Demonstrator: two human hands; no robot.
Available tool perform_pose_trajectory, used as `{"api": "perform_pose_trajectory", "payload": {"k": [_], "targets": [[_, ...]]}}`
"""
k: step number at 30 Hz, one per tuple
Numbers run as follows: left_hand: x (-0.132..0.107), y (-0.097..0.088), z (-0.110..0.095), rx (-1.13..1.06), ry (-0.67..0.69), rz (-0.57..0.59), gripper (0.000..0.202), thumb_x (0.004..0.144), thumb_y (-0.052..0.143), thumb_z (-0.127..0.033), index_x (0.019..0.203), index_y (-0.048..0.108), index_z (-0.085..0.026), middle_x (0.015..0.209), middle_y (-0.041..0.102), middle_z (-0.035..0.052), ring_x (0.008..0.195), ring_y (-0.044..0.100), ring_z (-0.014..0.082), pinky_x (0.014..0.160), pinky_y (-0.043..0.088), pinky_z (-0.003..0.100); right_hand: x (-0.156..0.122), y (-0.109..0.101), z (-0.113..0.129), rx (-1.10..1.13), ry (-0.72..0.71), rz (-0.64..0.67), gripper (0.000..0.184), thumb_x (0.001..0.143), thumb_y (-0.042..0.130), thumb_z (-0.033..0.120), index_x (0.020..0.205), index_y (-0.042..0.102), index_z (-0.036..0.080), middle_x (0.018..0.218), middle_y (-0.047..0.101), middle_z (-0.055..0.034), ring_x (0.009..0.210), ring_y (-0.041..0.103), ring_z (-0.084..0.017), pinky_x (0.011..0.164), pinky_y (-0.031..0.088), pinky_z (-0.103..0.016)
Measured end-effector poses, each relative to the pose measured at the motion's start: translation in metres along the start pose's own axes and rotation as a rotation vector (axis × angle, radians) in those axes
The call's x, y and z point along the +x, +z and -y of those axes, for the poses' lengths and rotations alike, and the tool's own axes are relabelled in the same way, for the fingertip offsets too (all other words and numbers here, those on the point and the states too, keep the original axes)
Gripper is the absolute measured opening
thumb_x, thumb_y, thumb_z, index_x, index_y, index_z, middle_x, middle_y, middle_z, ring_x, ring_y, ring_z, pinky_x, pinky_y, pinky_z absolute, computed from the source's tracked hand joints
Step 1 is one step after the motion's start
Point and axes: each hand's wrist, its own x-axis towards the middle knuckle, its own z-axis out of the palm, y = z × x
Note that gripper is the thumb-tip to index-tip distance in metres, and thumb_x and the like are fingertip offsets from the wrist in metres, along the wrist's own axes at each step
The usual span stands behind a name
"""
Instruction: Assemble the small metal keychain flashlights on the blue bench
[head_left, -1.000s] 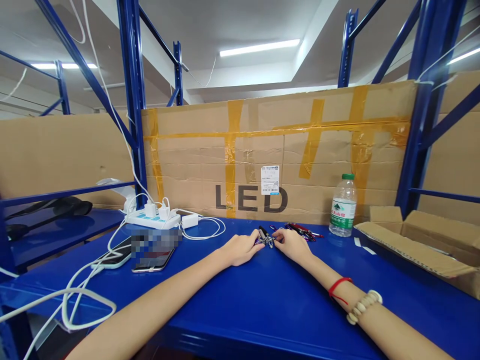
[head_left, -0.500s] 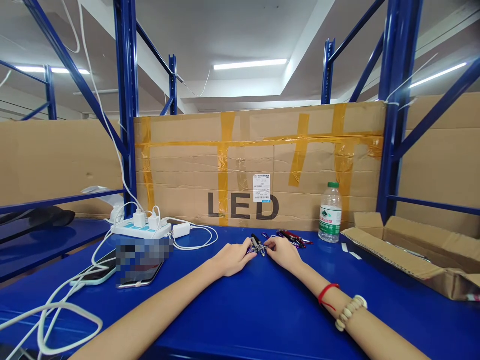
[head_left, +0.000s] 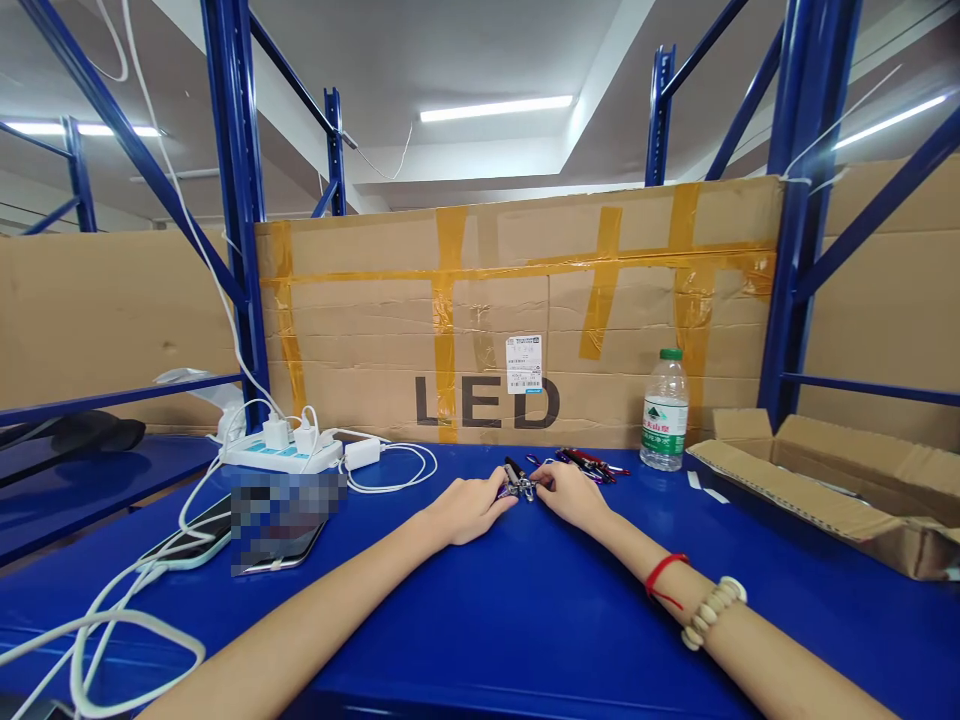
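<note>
Both my hands rest on the blue metal table [head_left: 525, 610], far out from me and close together. My left hand [head_left: 469, 505] and my right hand [head_left: 571, 493] pinch a small cluster of metal clips [head_left: 520, 484] between their fingertips. Just behind my right hand lies a loose heap of coloured clips [head_left: 585, 460], dark, red and purple. A red string and a bead bracelet [head_left: 709, 608] circle my right wrist.
A taped cardboard sheet marked LED [head_left: 517, 320] stands at the back. A water bottle [head_left: 664, 412] and an open cardboard box [head_left: 832, 480] are to the right. A power strip [head_left: 281, 452], white cables [head_left: 135, 620] and phones [head_left: 277, 535] lie left.
The head camera has shifted slightly, so the scene sits a little differently in view. My hands stay pinched on the same metal clips in the same spot.
</note>
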Motion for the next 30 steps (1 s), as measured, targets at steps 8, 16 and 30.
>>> {"api": "perform_pose_trajectory", "payload": {"k": [8, 16, 30], "targets": [[0.0011, -0.0006, -0.0003, 0.019, -0.004, 0.032, 0.027, 0.089, 0.016, -0.042, 0.096, 0.032, -0.021, 0.090, 0.061, 0.0059, 0.082, 0.059, 0.0257, 0.061, 0.042, 0.031, 0.0020, 0.0019, -0.0020, -0.002, -0.009, 0.004, 0.025, 0.069, 0.046, 0.016, 0.084, 0.065, 0.021, 0.086, 0.066, -0.0017, 0.080, 0.059, -0.014, 0.064, 0.041, -0.022], [0.0019, 0.0011, 0.0008, 0.037, -0.006, 0.026, 0.027, 0.089, 0.016, -0.042, 0.095, 0.032, -0.021, 0.090, 0.061, 0.0053, 0.082, 0.060, 0.0251, 0.061, 0.042, 0.030, 0.0020, 0.0015, -0.0025, 0.018, -0.005, 0.017, 0.025, 0.069, 0.048, 0.019, 0.087, 0.065, 0.020, 0.088, 0.066, -0.0029, 0.083, 0.060, -0.015, 0.067, 0.042, -0.023], [0.0022, 0.0010, 0.0012, 0.019, 0.008, 0.017, 0.028, 0.089, 0.017, -0.043, 0.096, 0.033, -0.021, 0.086, 0.062, 0.0050, 0.081, 0.060, 0.0248, 0.059, 0.042, 0.029, 0.0015, 0.0002, -0.0033, 0.019, 0.044, -0.008, 0.021, 0.069, 0.052, 0.027, 0.085, 0.065, 0.022, 0.083, 0.067, -0.0003, 0.080, 0.060, -0.016, 0.061, 0.041, -0.024]]}}
